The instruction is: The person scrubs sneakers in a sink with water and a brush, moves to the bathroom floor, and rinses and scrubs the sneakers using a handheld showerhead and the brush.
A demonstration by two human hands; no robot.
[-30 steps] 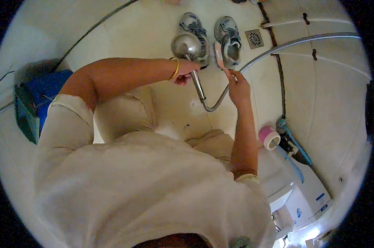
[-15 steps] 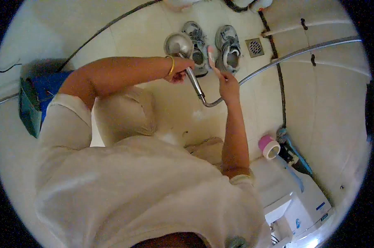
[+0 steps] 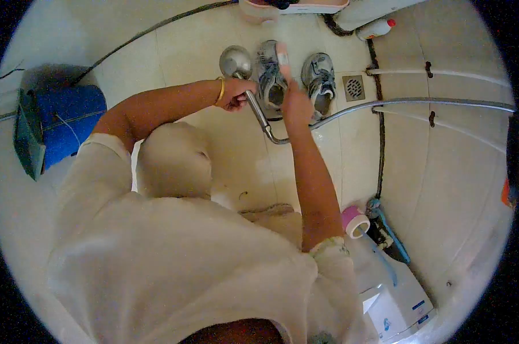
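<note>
My left hand [image 3: 236, 94] is closed round the metal handle of a shower head [image 3: 235, 62], whose round head points toward the floor. A curved hose [image 3: 414, 101] runs from the handle's lower end to the right. My right hand [image 3: 297, 107], a little blurred, grips a pink brush [image 3: 283, 57]. The brush lies over the right edge of the left grey shoe [image 3: 269, 69]; whether its bristles touch is hidden. The right grey shoe [image 3: 319, 83] stands on the tiled floor just beyond my right hand.
A floor drain [image 3: 353, 88] lies right of the shoes. Pipes [image 3: 466, 78] run along the right wall. A blue bin [image 3: 73, 123] stands at the left. A pink-and-white cup [image 3: 356, 222] is at the lower right, a red-capped bottle [image 3: 376, 29] at the top.
My right hand has moved left and the brush is now over the left shoe instead of between the shoes. The shower head has shifted slightly left. The camera view has tilted up a little.
</note>
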